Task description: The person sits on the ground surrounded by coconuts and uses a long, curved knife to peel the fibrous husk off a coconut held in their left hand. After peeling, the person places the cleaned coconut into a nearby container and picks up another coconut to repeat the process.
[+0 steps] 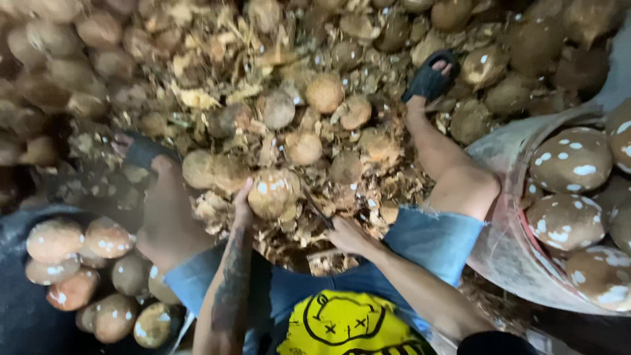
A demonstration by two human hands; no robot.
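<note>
- Left hand [242,209]: fingers curled against the near-left side of a brown coconut [272,192], steadying it. The nut sits just beyond the fingertips, on the husk heap between the person's knees, its shell marked with pale scraped spots.
- Right hand [347,235]: fingers closed round a thin dark tool [320,213]. The tool's tip points from the knuckles toward the coconut's lower right side; too dark to tell whether it touches the shell.
- Beyond both sets of fingers: loose husk scraps [217,85] and a pile of unmarked coconuts [325,92], packed close, covering the ground up to the top edge of the view.
- Right of the right-hand fingers: the right leg in cut denim shorts [434,240] runs outward, foot in a black sandal [430,79] resting among the nuts.
- Further right, past that leg: a grey tub [509,250] holding pale-spotted coconuts [572,161].
- Left of the left-hand fingers: the left knee [167,217], and behind it a dark container [26,315] with more spotted nuts [105,236].
- Obstruction: husk scraps crowd the held coconut on all sides; the left forearm hides its near-left base.
</note>
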